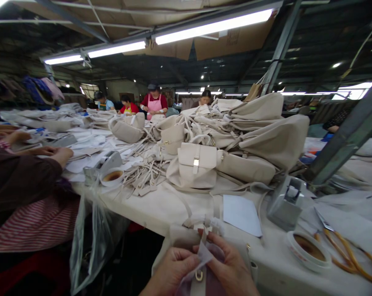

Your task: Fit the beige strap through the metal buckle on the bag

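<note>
A cream bag (176, 236) rests at the table's front edge, right in front of me. A strip of thin, see-through white wrapping (205, 255) lies over its strap. My left hand (175, 267) is closed, thumb and fingers pinching this wrapping from the left. From the right, my right hand (232, 263) is closed on the wrapping and the strap end, its fingertips near the strap's top. Below the fingers, a gold ring-shaped fitting (198, 275) shows on the strap. My palms hide part of the bag.
A pile of cream bags (198, 164) covers the table's middle, with loose straps (143, 176) beside it. On the right are a tape dispenser (287, 201), a bowl of brown liquid (309, 248), orange-handled scissors (349, 250) and a metal post (343, 127). A co-worker's arm (22, 172) is at left.
</note>
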